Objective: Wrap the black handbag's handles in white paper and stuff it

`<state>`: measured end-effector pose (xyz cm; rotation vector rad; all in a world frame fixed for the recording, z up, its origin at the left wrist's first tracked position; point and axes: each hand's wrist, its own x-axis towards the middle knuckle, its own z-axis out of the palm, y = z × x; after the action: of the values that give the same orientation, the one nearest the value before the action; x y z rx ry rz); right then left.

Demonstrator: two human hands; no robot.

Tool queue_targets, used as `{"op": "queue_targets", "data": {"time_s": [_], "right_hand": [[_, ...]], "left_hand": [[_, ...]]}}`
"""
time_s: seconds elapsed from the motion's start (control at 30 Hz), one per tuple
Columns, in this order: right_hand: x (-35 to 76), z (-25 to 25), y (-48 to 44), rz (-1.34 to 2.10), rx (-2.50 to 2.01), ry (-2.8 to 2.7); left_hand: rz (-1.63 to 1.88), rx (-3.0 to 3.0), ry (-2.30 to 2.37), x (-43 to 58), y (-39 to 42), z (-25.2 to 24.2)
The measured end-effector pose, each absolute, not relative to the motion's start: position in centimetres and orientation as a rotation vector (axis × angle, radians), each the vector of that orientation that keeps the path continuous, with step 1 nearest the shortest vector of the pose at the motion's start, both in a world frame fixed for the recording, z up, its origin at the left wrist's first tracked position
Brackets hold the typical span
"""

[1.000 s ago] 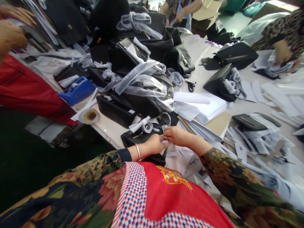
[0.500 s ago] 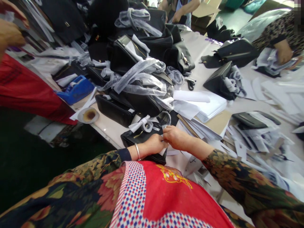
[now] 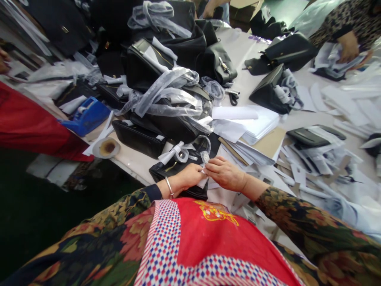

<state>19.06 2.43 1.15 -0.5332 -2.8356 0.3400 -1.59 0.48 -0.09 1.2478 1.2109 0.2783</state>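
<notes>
A black handbag (image 3: pixel 166 171) lies at the table's near edge, right in front of me, its strap wrapped in white paper and clear film (image 3: pixel 178 153). My left hand (image 3: pixel 187 178) rests on the bag with a silver bangle at the wrist, fingers pinched on a small white paper strip (image 3: pixel 204 170). My right hand (image 3: pixel 225 174) meets it fingertip to fingertip, pinching the same strip. Both hands are closed on it.
A heap of black handbags (image 3: pixel 166 71) draped in clear plastic fills the table's middle. A blue tape dispenser (image 3: pixel 86 116) and a tape roll (image 3: pixel 105 147) sit at the left edge. White sheets (image 3: pixel 253 127) and paper scraps (image 3: pixel 321 159) lie to the right. Another person's hand (image 3: pixel 347 47) works at the far right.
My hands have stayed together on the strip at the bag. The view has tilted down a little, so everything sits slightly higher and further left in the picture.
</notes>
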Motion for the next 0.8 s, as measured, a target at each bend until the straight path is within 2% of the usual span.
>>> {"op": "queue_targets", "data": {"time_s": [0.4, 0.67, 0.8], "right_hand": [[19.9, -1.0, 0.2, 0.216, -0.735, -2.702], [19.9, -0.6, -0.3, 0.278, -0.902, -2.667], [20.4, 0.6, -2.0, 0.368, -1.173, -2.304]], "left_hand": [[0.408, 0.871, 1.042, -1.4, 0.6, -0.4], [0.34, 1.294, 1.224, -1.3, 0.6, -0.5], [0.274, 1.628, 1.343, -1.1, 0.5, 0.4]]}}
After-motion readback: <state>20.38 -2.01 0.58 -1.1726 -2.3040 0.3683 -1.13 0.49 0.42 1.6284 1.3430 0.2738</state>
